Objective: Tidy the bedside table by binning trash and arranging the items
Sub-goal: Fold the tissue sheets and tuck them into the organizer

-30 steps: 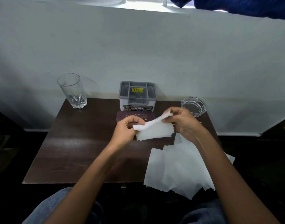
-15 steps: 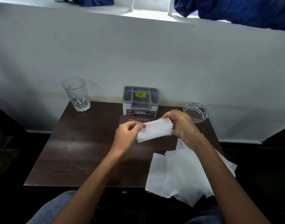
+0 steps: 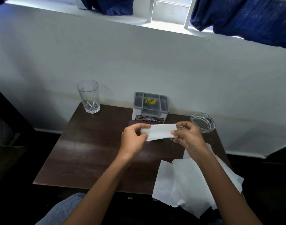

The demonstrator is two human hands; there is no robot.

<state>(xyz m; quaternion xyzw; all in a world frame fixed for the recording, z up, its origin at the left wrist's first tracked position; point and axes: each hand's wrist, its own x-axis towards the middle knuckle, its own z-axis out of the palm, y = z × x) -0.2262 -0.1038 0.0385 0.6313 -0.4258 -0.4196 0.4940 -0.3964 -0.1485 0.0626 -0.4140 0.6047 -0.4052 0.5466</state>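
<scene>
White folded paper tissue (image 3: 160,132) pinched at both ends by left hand (image 3: 134,140) and right hand (image 3: 189,135) above the dark wooden bench (image 3: 90,151); probably mid-fold. Square edges, crease firmly; loose white sheets (image 3: 187,184) at five o'clock.

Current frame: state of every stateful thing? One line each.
folded tissue: folded into a strip, held above the table by both ends
left hand: pinches the tissue's left end
right hand: pinches its right end
glass: upright, empty
organiser: upright, open-topped
ashtray: upright, looks empty
loose tissues: unfolded, overlapping, hanging over the table's near edge
maroon booklet: closed, flat, partly hidden by the hands
</scene>
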